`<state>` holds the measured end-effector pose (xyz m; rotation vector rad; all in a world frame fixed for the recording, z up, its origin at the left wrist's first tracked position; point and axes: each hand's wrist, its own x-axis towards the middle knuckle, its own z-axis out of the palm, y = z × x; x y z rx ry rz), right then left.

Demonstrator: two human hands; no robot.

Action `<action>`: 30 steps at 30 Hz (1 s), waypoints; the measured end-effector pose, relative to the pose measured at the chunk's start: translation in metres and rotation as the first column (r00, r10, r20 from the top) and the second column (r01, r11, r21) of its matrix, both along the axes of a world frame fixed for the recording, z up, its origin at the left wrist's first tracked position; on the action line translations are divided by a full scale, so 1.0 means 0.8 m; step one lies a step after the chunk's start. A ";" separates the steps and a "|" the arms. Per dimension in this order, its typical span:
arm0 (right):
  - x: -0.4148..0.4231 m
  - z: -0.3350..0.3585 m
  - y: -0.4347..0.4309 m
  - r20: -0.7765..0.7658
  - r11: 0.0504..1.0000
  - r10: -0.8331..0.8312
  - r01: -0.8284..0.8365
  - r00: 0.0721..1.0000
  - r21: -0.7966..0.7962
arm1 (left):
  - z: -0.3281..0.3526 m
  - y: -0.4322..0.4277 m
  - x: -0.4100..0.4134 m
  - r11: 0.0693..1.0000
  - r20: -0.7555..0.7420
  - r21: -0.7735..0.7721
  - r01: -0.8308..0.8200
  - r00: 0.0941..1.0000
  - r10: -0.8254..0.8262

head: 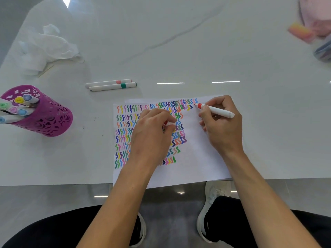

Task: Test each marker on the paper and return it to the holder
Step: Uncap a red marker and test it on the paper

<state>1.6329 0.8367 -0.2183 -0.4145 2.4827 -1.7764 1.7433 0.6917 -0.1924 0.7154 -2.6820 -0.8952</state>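
the right hand (222, 126) pinches a red marker (217, 110) between thumb and curled fingers, its tip touching the paper (197, 158) at the upper right end of the coloured squiggles. the left hand (152, 133) rests on the paper over the squiggles, fingers curled round a small red-and-white piece that looks like the cap (169, 123). the purple holder (48, 119) stands well to the left with markers in it. two more markers (111, 85) lie on the table (232, 59) beyond the paper.

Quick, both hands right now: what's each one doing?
Left hand: pinches a small white-and-red piece, likely the cap, resting on the paper.
Right hand: grips the red marker, tip at the paper.
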 end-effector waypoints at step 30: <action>0.008 -0.001 0.004 -0.041 0.994 0.010 -0.014 0.999 -0.111 | -0.004 0.000 -0.003 0.999 -0.036 0.033 -0.034 0.999 0.035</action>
